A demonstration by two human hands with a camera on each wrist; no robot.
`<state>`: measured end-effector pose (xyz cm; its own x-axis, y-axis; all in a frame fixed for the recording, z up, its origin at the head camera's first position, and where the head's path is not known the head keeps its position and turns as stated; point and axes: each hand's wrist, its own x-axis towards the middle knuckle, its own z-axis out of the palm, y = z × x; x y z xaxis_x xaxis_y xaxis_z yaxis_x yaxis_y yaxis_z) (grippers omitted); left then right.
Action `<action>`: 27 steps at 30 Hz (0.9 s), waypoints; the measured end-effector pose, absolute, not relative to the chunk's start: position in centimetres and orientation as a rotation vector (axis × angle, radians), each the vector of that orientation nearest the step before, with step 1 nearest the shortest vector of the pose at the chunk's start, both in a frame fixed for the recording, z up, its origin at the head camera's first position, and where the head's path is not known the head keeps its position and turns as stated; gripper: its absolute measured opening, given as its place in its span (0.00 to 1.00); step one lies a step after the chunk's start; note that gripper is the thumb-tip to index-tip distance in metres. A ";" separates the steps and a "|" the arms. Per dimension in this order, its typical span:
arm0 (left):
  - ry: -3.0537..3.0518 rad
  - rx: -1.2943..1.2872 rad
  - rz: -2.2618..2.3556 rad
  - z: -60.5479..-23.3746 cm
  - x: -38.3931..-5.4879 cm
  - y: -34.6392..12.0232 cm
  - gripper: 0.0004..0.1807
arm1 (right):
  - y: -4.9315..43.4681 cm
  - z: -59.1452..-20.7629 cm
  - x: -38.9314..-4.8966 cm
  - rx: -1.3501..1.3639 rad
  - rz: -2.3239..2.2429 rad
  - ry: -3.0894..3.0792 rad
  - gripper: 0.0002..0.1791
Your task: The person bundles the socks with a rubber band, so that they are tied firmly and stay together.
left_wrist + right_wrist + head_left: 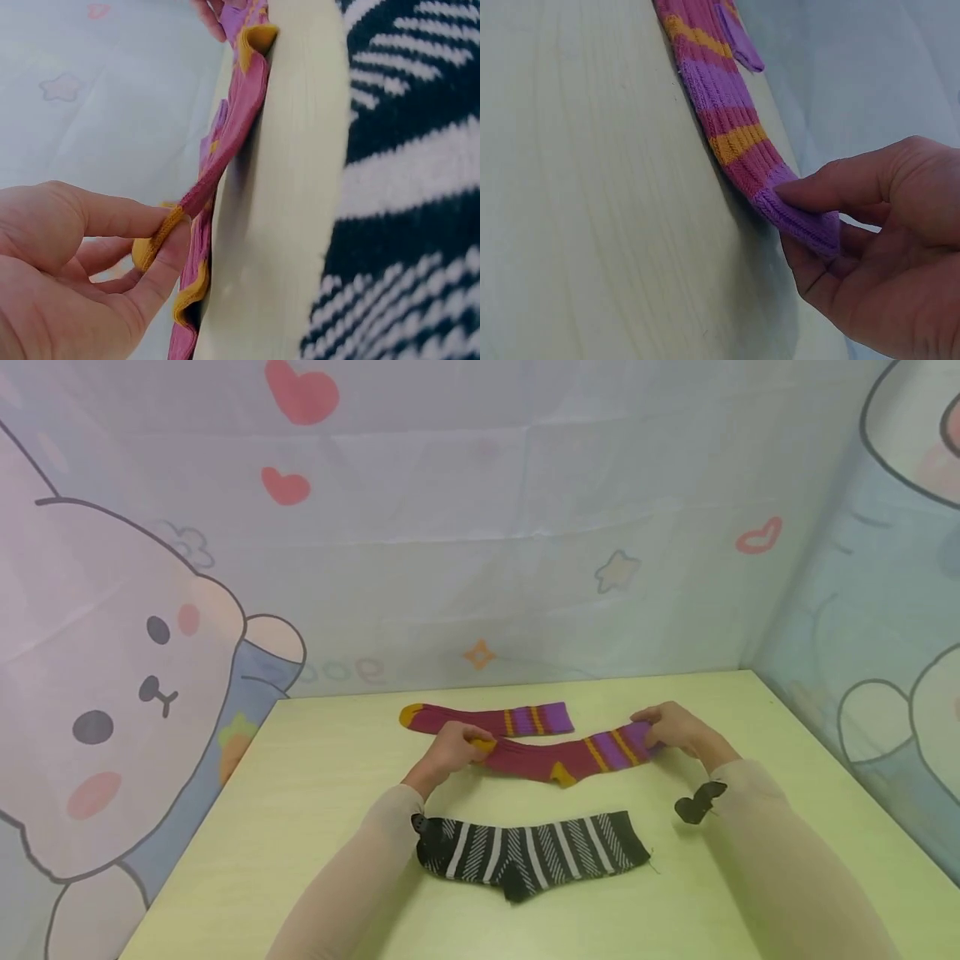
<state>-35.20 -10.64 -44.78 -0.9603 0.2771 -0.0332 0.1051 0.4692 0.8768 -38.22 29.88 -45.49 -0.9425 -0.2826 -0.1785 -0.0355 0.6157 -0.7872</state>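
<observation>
One printed backdrop [480,527], pale and patterned with cartoon animals, hearts and stars, spans the upper part of the frame and runs down both sides. Below it, a light yellow-green desk [300,793] fills the center and bottom. Two pale sleeves [345,877] reach in from the lower edge, one left of center and one at lower right.

A black-and-white sock [540,852] lies flat at lower center, its stripes alternating plain white bars with slanted, feathery patterning, its dark heel pointing toward the bottom edge. Just above, right of center, a maroon sock [532,762] is stretched sideways between a person's hands, its toe to the left and its cuff to the right. The knit shows a mustard toe, a mustard heel hanging along the lower edge, and a ribbed leg banded in purple and mustard, ending in purple; a shadow falls on the desk beneath it. A similar sock [465,718], slightly smaller in the frame, lies near the desk's far edge, upper center, with mustard toe left and purple cuff right.

The left hand [453,747], at center, pinches the mustard toe between thumb and fingers. The right hand [675,729], right of center, grips the purple cuff the same way, thumb on top and fingers beneath.
</observation>
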 end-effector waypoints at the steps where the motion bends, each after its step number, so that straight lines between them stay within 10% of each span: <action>1: 2.534 0.324 1.511 -44.9 -35.2 -10.6 0.18 | 29.9 -45.5 -38.1 -0.256 -1.233 2.562 0.35; 27: 2.464 0.316 1.764 -42.5 -32.2 -13.1 0.22 | 28.7 -43.9 -32.4 -0.391 -1.415 2.469 0.36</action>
<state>-32.24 -13.06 -42.53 -0.9741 0.2220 0.0435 0.1128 0.3097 0.9441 -32.40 28.70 -43.94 -0.9278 -0.3604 -0.0968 -0.0988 0.4872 -0.8677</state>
